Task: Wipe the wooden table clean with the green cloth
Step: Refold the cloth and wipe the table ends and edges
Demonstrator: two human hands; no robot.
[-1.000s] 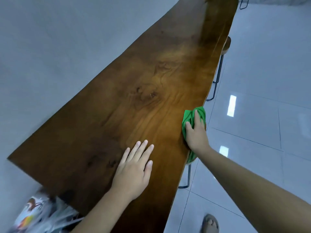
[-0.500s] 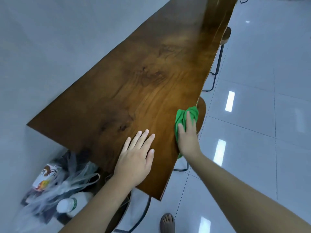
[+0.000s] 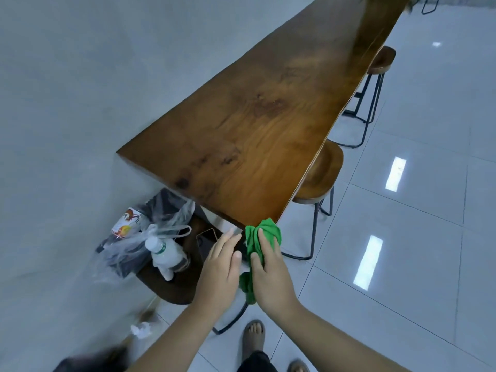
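Note:
The long wooden table point(image 3: 268, 135) runs along the grey wall, its near end in the middle of the view. My right hand point(image 3: 271, 275) holds the green cloth point(image 3: 264, 234) just off the table's near right corner; the cloth hangs down below the hand. My left hand point(image 3: 220, 272) is beside it on the left, fingers straight and close together, holding nothing, off the table's end.
A wooden stool point(image 3: 171, 285) below the table end carries plastic bags point(image 3: 139, 245), a plastic bottle point(image 3: 163, 253) and a phone point(image 3: 206, 240). Two more stools point(image 3: 319, 178) point(image 3: 381, 60) stand along the table's right edge. Crumpled paper point(image 3: 141, 330) lies on the tiled floor.
Both hands have slid back along the table and come off its near end. The cloth has left the right edge and now hangs at the corner.

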